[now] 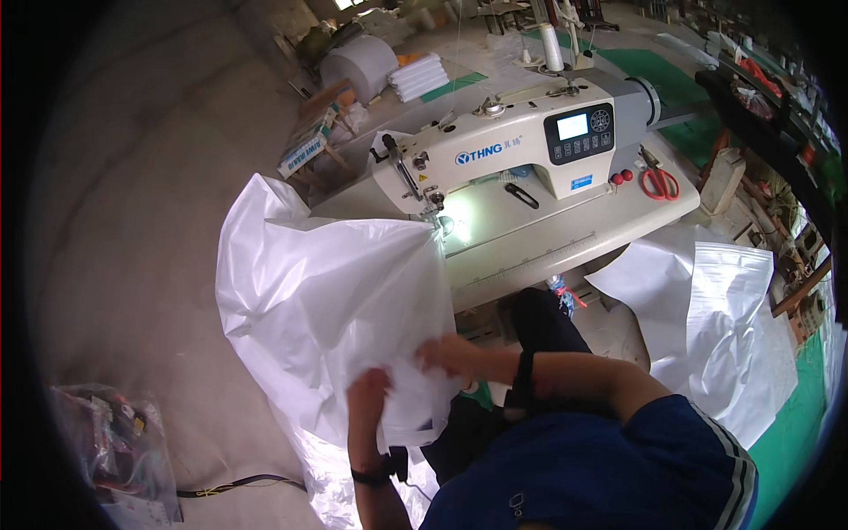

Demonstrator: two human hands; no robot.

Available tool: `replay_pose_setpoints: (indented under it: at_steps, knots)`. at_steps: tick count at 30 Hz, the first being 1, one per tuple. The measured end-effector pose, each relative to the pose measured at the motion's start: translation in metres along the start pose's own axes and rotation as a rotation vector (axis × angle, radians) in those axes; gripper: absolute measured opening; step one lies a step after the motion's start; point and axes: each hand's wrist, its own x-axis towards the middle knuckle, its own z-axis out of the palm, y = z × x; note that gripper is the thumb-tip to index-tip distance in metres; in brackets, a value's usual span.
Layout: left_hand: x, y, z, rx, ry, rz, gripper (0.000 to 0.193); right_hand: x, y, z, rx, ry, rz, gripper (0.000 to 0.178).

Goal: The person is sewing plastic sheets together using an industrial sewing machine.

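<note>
A large white plastic sheet point(340, 283) hangs over the left end of the sewing machine table and down across my lap. Its upper right corner lies at the needle area of a white sewing machine point(495, 146), under the lit lamp. Down at the lower part of the sheet, my left hand point(369, 389) is closed on the material. Just right of it and slightly higher, my right hand point(449, 355) also grips the sheet, its fingertips somewhat blurred. Dark bands circle both wrists.
Red-handled scissors point(659, 184) and a small black thread snipper point(522, 195) lie on the machine table point(530, 261). More white sheets point(729, 309) hang at the right. A clear bag of items point(115, 450) and a dark cable point(238, 483) lie on the left floor.
</note>
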Motion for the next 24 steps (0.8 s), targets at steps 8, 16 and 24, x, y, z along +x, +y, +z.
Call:
replay_pose_setpoints:
  at_steps: [8,16,24]
  knots:
    - [0.090,-0.042,-0.015,0.128,0.341,0.127,0.044,-0.057,0.038,0.019,-0.284,-0.531,0.375,0.065]
    - [0.129,-0.053,-0.053,0.131,0.285,0.297,0.041,0.023,0.030,0.047,-0.470,-0.011,-0.559,0.066]
    - [0.145,-0.066,-0.085,0.186,0.070,0.230,0.046,0.003,0.018,0.098,-0.066,-0.494,-0.062,0.034]
